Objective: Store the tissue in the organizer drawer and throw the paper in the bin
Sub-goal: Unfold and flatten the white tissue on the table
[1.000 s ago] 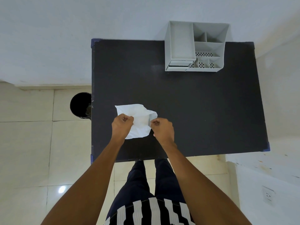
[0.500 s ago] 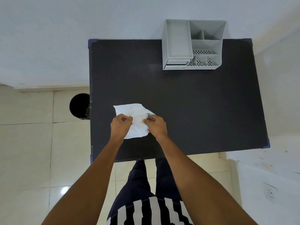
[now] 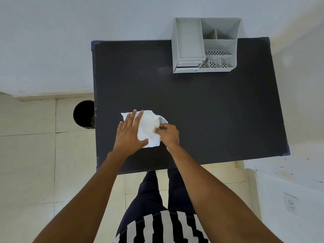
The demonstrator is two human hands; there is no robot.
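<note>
Your left hand [image 3: 130, 133] lies flat and open, fingers spread, pressing down on the left part of the white tissue [image 3: 149, 130] that rests on the black table [image 3: 210, 111], towards its near-left area. Your right hand [image 3: 168, 135] is at the tissue's right edge with its fingertips [image 3: 158, 129] pinched on a folded-over flap of the sheet, so that side of the tissue is doubled up and creased while the far-left corner lies spread out beyond your left fingers. The two hands are close together, with only a strip of tissue showing between them. The grey organizer [image 3: 205, 44] stands at the far edge of the table, right of centre and well apart from the tissue; its small drawer [image 3: 187, 64] sits at the near-left corner of the unit, and you cannot tell from here whether it is pulled out a little or fully in. The round black bin [image 3: 83, 114] stands on the tiled floor [image 3: 28, 155] just beside the table's left edge, near your left hand's side
</note>
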